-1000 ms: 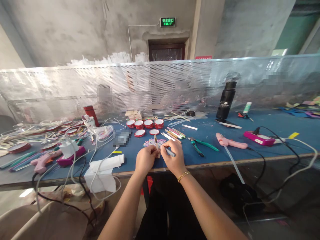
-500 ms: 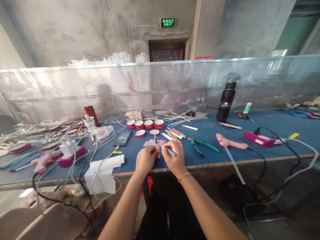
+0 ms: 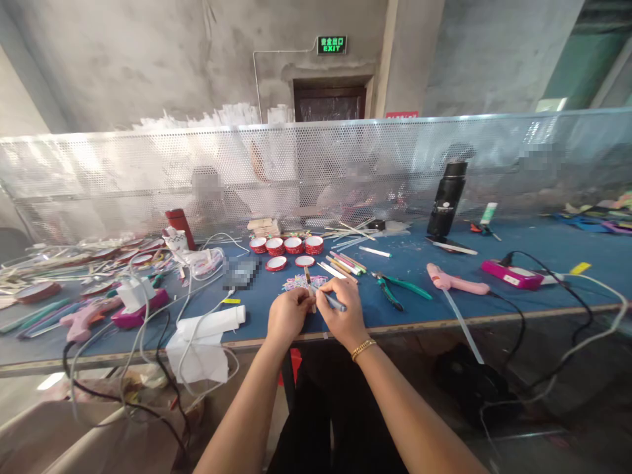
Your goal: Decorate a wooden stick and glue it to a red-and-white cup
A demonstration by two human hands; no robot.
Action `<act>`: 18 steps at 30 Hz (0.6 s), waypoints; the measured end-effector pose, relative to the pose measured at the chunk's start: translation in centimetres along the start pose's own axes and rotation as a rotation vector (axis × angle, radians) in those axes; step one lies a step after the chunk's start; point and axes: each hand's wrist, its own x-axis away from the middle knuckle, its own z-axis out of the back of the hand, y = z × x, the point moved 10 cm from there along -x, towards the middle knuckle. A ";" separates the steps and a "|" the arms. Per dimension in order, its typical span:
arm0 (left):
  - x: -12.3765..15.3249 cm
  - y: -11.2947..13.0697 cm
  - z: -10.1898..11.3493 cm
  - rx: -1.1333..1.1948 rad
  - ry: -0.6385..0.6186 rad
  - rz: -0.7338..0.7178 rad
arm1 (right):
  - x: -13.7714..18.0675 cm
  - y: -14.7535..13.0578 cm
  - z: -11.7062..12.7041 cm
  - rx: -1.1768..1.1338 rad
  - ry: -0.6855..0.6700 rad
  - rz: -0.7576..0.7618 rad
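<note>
My left hand [image 3: 287, 315] pinches a narrow flat wooden stick [image 3: 307, 274] that stands up from its fingers, near the table's front edge. In my right hand [image 3: 344, 304] is a grey-blue marker [image 3: 335, 303], held like a pen with its tip end at the stick by my left fingers. Whether the tip touches the stick I cannot tell. Behind my hands lies a small heap of pastel rubber bands [image 3: 291, 283]. Several coloured markers [image 3: 345, 265] lie just past my right hand.
Stacks of red-rimmed white discs [image 3: 294, 242] stand behind my hands. Green-handled pliers [image 3: 390, 289], a pink glue gun [image 3: 457, 280] and a black bottle [image 3: 447, 201] are at right. Left are a white roll [image 3: 212, 322], loose cables and another pink glue gun [image 3: 86, 319].
My right hand has moved slightly left, bringing the marker closer to the stick. The left hand keeps its hold in nearly the same place.
</note>
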 end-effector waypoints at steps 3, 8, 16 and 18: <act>0.0 0.0 0.0 -0.017 0.002 0.007 | 0.1 0.3 0.0 0.014 0.009 -0.012; 0.0 0.0 -0.1 0.000 -0.014 0.009 | 0.3 0.8 0.2 0.022 0.041 -0.043; 0.0 0.0 -0.1 -0.003 0.001 -0.003 | 0.1 0.1 0.0 0.006 0.001 -0.005; 0.0 0.0 0.0 -0.003 0.006 -0.004 | 0.1 0.1 -0.1 0.009 -0.001 -0.003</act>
